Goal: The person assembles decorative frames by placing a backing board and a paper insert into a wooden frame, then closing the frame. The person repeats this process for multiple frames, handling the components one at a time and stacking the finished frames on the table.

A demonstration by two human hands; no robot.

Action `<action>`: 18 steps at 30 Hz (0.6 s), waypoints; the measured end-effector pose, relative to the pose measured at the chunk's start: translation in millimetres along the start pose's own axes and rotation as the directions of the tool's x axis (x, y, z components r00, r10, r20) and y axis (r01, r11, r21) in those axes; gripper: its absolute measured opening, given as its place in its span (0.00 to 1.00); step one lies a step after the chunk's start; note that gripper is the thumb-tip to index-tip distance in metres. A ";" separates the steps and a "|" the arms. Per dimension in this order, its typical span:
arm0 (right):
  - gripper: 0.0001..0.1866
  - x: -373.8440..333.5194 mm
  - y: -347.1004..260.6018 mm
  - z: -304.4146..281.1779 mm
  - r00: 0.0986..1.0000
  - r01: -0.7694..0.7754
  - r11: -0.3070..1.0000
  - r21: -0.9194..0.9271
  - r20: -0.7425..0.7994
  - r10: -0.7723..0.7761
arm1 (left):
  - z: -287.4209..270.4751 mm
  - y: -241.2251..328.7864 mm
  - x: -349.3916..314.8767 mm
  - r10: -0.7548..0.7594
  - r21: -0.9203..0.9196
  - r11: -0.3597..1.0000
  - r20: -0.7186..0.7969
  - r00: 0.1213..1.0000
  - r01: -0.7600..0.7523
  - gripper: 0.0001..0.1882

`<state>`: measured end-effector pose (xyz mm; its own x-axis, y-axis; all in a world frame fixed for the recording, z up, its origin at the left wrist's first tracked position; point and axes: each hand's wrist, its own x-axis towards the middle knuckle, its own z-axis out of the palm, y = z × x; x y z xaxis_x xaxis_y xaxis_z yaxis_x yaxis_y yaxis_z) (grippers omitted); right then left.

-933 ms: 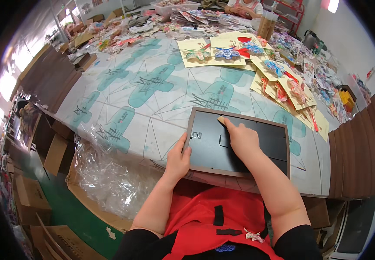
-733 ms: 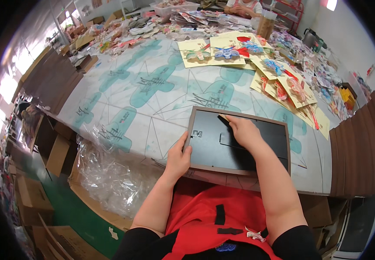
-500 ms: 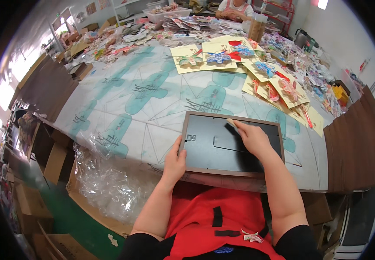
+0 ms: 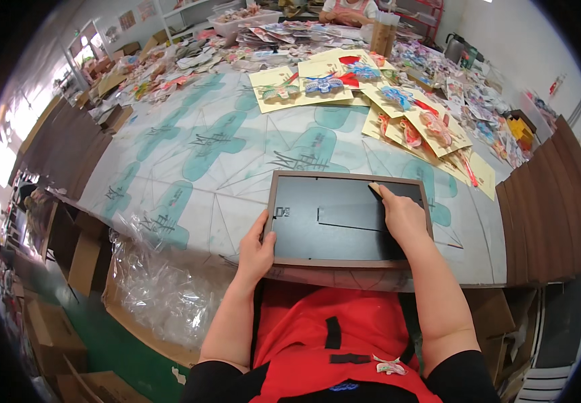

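A brown picture frame (image 4: 344, 264) lies back side up at the near edge of the table, its black backing board (image 4: 297, 235) facing me. The board carries a hinged stand flap (image 4: 351, 218) and a small metal hanger near its left end. My left hand (image 4: 257, 252) grips the left side of the frame, thumb along its edge and fingers partly hidden beneath. Over the right part of the board, my right hand (image 4: 404, 218) pinches a small tan flat piece (image 4: 375, 189), its tip close to the far inner edge of the frame.
Cream cards with colourful ornaments (image 4: 324, 84) lie beyond the frame. Stacked brown frames or boards (image 4: 549, 208) stand at the right; another stack (image 4: 62, 144) is at the left. Clear plastic bags (image 4: 163, 289) fill a carton below the table. A person (image 4: 349, 12) sits across the table.
My right hand has slid rightward along the far side of the frame with the tan piece. My left hand keeps its hold, and the whole view has shifted slightly.
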<state>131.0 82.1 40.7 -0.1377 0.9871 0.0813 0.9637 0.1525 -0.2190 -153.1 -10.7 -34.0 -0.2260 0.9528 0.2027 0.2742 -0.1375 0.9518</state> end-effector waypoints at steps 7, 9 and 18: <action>0.17 38.6 53.6 26.5 0.938 0.330 0.857 0.396 -0.040 -0.343 | 3.3 -3.8 -5.5 -0.018 0.240 0.971 0.015 1.000 0.014 0.26; 0.17 13.1 52.3 3.1 0.956 0.292 0.892 0.344 -0.064 -0.288 | 18.0 -18.4 5.8 -0.013 0.152 0.988 0.045 0.999 0.006 0.26; 0.14 -14.3 116.2 23.4 0.916 0.225 0.970 0.090 -0.360 -0.179 | -0.8 -11.6 32.8 0.135 0.267 0.953 0.055 0.989 -0.145 0.21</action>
<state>239.6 86.8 -8.6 -0.2166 0.8593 0.4633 0.8833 0.3746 -0.2818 -164.4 21.9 -38.2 -0.1354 0.9388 0.3168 0.5440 -0.1968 0.8157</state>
